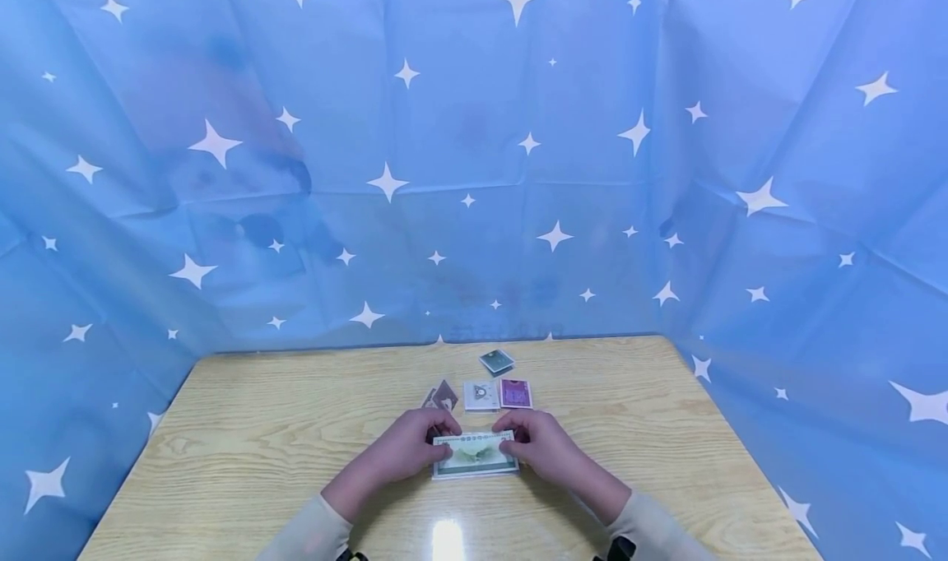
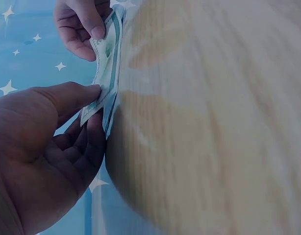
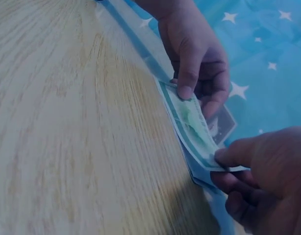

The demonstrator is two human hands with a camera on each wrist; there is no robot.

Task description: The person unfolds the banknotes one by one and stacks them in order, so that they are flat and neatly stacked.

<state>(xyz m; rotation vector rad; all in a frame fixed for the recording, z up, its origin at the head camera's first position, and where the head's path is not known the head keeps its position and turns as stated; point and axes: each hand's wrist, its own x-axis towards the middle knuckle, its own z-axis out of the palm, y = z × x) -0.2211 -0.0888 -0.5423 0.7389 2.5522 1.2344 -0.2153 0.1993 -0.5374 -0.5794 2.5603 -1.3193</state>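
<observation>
A green and white banknote (image 1: pixel 476 456) is held low over the wooden table, close in front of the person. My left hand (image 1: pixel 415 446) pinches its left end, thumb on top and fingers beneath. At the other end my right hand (image 1: pixel 546 447) pinches it the same way. The right wrist view shows the banknote (image 3: pixel 188 120) bowed between the two thumbs. Under it, a second flat layer (image 3: pixel 195 169) shows along the near edge; what it is cannot be told. The undersides of the fingers are partly hidden.
Beyond the hands lie a brown folded note (image 1: pixel 446 396), a white-grey one (image 1: pixel 481 395), a purple one (image 1: pixel 516 393) and, farther back, a dark green one (image 1: pixel 497 360). The wooden table (image 1: pixel 244 446) meets a blue star-patterned cloth (image 1: pixel 474 240) on its back and sides.
</observation>
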